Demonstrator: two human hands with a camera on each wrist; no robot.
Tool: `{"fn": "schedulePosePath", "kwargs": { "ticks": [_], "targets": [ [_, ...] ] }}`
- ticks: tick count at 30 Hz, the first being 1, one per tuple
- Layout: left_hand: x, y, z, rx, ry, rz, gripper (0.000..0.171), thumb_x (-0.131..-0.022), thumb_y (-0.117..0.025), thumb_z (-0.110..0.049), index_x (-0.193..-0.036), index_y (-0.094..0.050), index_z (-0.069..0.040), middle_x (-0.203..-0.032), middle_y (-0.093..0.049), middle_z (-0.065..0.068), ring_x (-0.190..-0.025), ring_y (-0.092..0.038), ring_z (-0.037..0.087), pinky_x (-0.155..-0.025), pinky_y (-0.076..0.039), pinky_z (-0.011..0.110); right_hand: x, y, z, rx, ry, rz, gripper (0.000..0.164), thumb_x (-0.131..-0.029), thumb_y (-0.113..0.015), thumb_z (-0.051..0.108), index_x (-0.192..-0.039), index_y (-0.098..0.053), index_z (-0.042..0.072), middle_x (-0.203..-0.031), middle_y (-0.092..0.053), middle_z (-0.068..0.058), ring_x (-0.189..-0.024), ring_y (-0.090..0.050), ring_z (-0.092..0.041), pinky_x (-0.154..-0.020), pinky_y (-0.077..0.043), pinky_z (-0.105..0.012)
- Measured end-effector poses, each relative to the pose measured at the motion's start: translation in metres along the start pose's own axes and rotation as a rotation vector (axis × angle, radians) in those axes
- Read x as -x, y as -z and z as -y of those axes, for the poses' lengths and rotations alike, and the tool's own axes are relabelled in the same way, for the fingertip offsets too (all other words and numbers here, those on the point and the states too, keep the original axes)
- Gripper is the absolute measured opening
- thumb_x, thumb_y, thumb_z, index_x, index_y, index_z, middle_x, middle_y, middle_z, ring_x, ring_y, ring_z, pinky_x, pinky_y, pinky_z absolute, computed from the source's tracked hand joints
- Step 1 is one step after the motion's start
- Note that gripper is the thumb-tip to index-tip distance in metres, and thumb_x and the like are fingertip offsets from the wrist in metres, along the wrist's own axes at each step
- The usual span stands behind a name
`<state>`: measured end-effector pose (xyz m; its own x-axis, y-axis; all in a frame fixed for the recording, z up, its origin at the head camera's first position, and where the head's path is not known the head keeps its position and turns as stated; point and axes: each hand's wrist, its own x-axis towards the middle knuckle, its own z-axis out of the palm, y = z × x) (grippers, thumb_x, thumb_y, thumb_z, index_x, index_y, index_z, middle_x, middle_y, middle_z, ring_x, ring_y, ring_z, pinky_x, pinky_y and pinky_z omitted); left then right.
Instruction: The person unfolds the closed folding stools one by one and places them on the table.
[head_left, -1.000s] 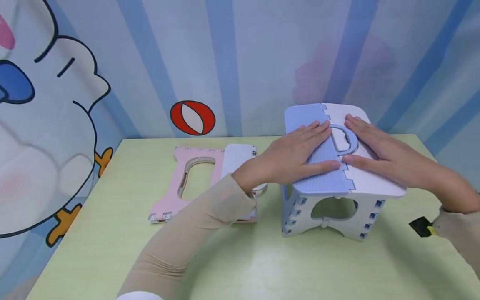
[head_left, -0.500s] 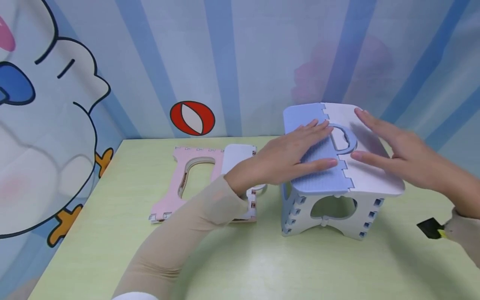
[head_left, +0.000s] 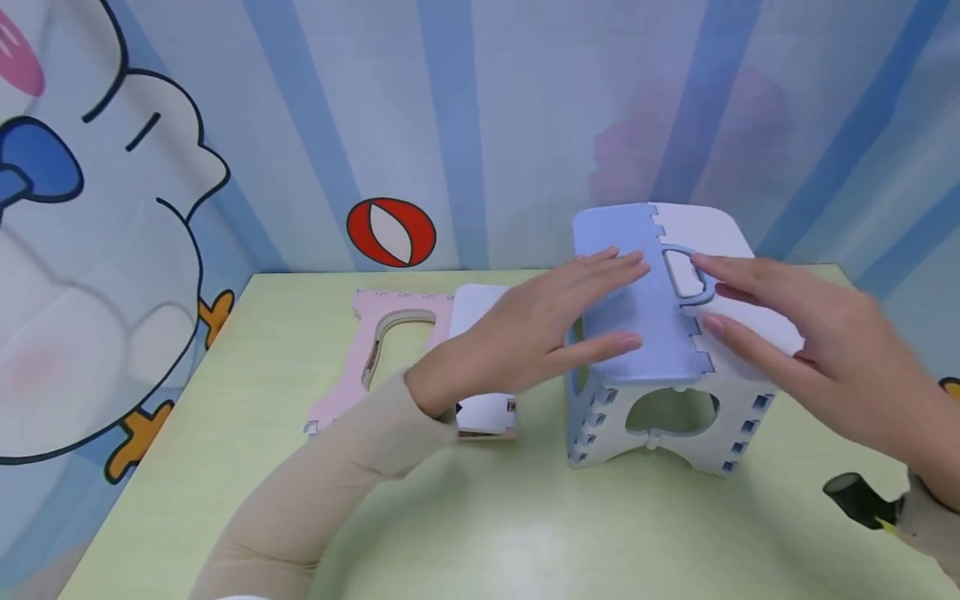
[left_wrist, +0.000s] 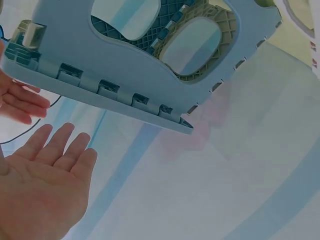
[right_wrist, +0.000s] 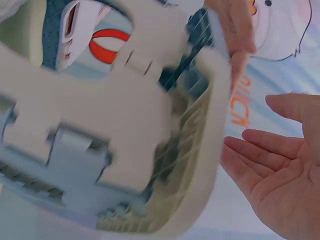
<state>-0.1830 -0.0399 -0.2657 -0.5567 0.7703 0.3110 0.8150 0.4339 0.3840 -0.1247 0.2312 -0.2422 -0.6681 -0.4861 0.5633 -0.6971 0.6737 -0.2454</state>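
A folding step stool (head_left: 637,333) stands unfolded on the table, its seat half blue and half white, with a blue loop handle (head_left: 705,295) at the middle seam. My left hand (head_left: 528,312) hovers over the blue half, fingers straight; the left wrist view shows a gap between this hand (left_wrist: 50,185) and the stool's seat (left_wrist: 100,102). Over the white half is my right hand (head_left: 832,350), its fingers slightly bent near the handle. In the right wrist view that hand (right_wrist: 280,165) holds nothing; whether its fingertips touch the seat (right_wrist: 200,165) I cannot tell.
A folded pink and white stool (head_left: 360,358) lies flat to the left, partly hidden by my left forearm. The pale green table (head_left: 525,533) meets a striped cartoon backdrop (head_left: 517,125) at its far edge. A dark strap end (head_left: 858,498) hangs off my right wrist.
Both hands, earlier resting flat on the seat, have lifted off it. The left has drawn back to the left; the right rose, then came over the handle with fingers bending. The stool stayed put.
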Motion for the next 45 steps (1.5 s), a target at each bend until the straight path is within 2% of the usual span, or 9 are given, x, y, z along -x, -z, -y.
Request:
{"fn": "schedulePosePath", "kwargs": {
  "ticks": [3, 6, 11, 16, 23, 32, 36, 41, 45],
  "targets": [
    [0.014, 0.000, 0.000, -0.004, -0.052, -0.055, 0.066, -0.102, -0.054, -0.045, -0.157, -0.033, -0.016, -0.161, -0.029, -0.003, -0.148, -0.013, 0.004, -0.119, -0.012, 0.023, 0.002, -0.003, 0.014, -0.032, 0.074, -0.052, 0.044, -0.099, -0.065, 0.030, -0.138, -0.061, 0.010, -0.130, -0.065, -0.009, -0.119, -0.060, -0.022, -0.101, -0.033, -0.008],
    [0.027, 0.000, 0.000, -0.018, -0.089, -0.098, 0.065, -0.101, -0.057, -0.043, -0.155, -0.037, -0.013, -0.160, -0.033, 0.001, -0.149, -0.019, 0.011, -0.119, -0.016, 0.027, 0.005, -0.008, 0.029, -0.080, 0.144, -0.089, 0.051, -0.103, -0.053, 0.044, -0.131, -0.065, 0.003, -0.128, -0.066, -0.009, -0.123, -0.057, -0.010, -0.103, -0.037, -0.012],
    [0.051, 0.000, 0.003, -0.044, -0.130, -0.159, 0.064, -0.099, -0.062, -0.038, -0.151, -0.042, -0.008, -0.156, -0.040, 0.007, -0.145, -0.030, 0.017, -0.118, -0.023, 0.031, 0.010, -0.021, 0.054, -0.167, 0.251, -0.100, 0.050, -0.105, -0.050, 0.039, -0.126, -0.065, -0.003, -0.127, -0.066, -0.013, -0.123, -0.057, -0.011, -0.100, -0.041, -0.013],
    [0.074, 0.003, 0.006, -0.080, -0.084, -0.164, 0.062, -0.099, -0.061, -0.039, -0.151, -0.043, -0.010, -0.153, -0.043, 0.005, -0.143, -0.035, 0.019, -0.117, -0.028, 0.035, 0.019, -0.043, 0.069, -0.251, 0.297, -0.051, 0.046, -0.106, -0.049, 0.034, -0.131, -0.061, -0.003, -0.128, -0.064, -0.012, -0.119, -0.059, -0.016, -0.099, -0.042, -0.014],
    [0.106, 0.011, 0.012, -0.133, 0.036, -0.119, 0.064, -0.100, -0.058, -0.045, -0.153, -0.040, -0.014, -0.154, -0.041, 0.000, -0.143, -0.035, 0.017, -0.115, -0.031, 0.039, 0.029, -0.079, 0.081, -0.333, 0.170, 0.104, 0.043, -0.106, -0.046, 0.037, -0.137, -0.058, 0.009, -0.134, -0.061, -0.003, -0.121, -0.058, -0.017, -0.098, -0.045, -0.017],
    [0.145, 0.014, 0.032, -0.192, 0.223, -0.060, 0.066, -0.097, -0.063, -0.046, -0.151, -0.044, -0.014, -0.150, -0.046, 0.001, -0.139, -0.041, 0.019, -0.109, -0.040, 0.046, 0.018, -0.136, 0.092, -0.366, 0.075, 0.101, 0.035, -0.095, -0.068, 0.009, -0.130, -0.062, 0.006, -0.125, -0.065, -0.004, -0.112, -0.064, -0.017, -0.086, -0.056, -0.033],
    [0.157, 0.015, 0.043, -0.218, 0.290, -0.029, 0.065, -0.095, -0.067, -0.043, -0.148, -0.047, -0.011, -0.147, -0.050, 0.005, -0.136, -0.044, 0.022, -0.105, -0.044, 0.047, 0.010, -0.158, 0.096, -0.329, -0.013, 0.085, 0.031, -0.095, -0.067, 0.008, -0.126, -0.063, 0.001, -0.121, -0.066, -0.008, -0.108, -0.065, -0.020, -0.086, -0.056, -0.034],
    [0.166, 0.016, 0.055, -0.228, 0.404, 0.066, 0.064, -0.095, -0.068, -0.041, -0.146, -0.049, -0.007, -0.144, -0.053, 0.010, -0.132, -0.049, 0.027, -0.101, -0.047, 0.050, -0.001, -0.174, 0.098, -0.315, -0.167, 0.118, 0.031, -0.098, -0.063, 0.009, -0.127, -0.062, -0.002, -0.119, -0.065, -0.011, -0.100, -0.065, -0.022, -0.080, -0.056, -0.033],
    [0.174, 0.016, 0.065, -0.210, 0.475, 0.119, 0.064, -0.095, -0.069, -0.038, -0.146, -0.049, -0.005, -0.141, -0.054, 0.014, -0.129, -0.050, 0.031, -0.098, -0.049, 0.051, -0.012, -0.183, 0.096, -0.300, -0.229, 0.107, 0.030, -0.098, -0.063, 0.006, -0.126, -0.062, -0.006, -0.111, -0.065, -0.013, -0.089, -0.063, -0.019, -0.073, -0.056, -0.030]
  ]
}}
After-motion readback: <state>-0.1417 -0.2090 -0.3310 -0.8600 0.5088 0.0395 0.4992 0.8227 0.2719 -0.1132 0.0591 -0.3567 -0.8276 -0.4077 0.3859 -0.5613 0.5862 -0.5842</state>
